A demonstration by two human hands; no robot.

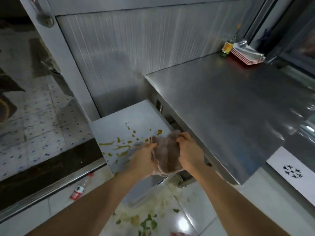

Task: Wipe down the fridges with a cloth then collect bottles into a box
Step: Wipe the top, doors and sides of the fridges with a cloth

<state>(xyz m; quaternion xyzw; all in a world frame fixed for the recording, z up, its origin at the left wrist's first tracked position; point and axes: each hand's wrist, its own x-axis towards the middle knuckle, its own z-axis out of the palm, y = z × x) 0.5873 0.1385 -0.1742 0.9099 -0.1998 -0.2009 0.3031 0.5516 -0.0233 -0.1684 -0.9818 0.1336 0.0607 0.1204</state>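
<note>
A brownish cloth (167, 155) is stretched between my two hands above a low white fridge top (122, 116). My left hand (142, 158) grips its left edge and my right hand (189, 150) grips its right side. Yellow-green smears (121, 147) spot the white top near the cloth. To the right stands a taller steel fridge with a shiny top (230, 106). A plastic bottle with a red label (80, 189) lies on the floor at the lower left. A glass bottle with a yellow label (229, 45) stands upright at the back of the steel top.
A stack of red-and-white trays under foil (247, 52) sits beside the glass bottle. Food scraps and spills (144, 220) cover the glossy floor below my arms. A ribbed metal wall (127, 48) rises behind the fridges. A snowflake sign (292, 171) marks a white unit at right.
</note>
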